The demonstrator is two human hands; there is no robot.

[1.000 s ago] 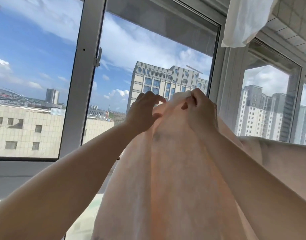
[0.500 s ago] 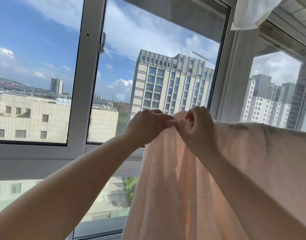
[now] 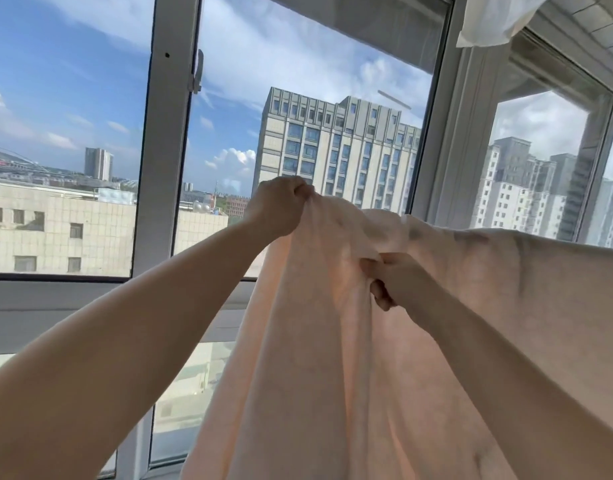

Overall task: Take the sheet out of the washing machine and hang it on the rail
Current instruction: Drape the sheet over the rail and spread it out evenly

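Now the pale peach sheet point(image 3: 332, 341) is draped over the rail, which it hides, hanging in long folds before the window point(image 3: 173, 140). Half a second ago both hands pinched the top edge together; since then the right hand point(image 3: 398, 282) has dropped lower, gripping a fold, while the left hand point(image 3: 280, 206) keeps its pinch on the upper edge. Likely the hands are spreading the cloth flat, and hanging is nearly done

The sheet point(image 3: 332, 358) was pale peach, thin and softly creased. It hung in long vertical folds, its upper edge bunched into a peak at the left and stretching level toward the right.
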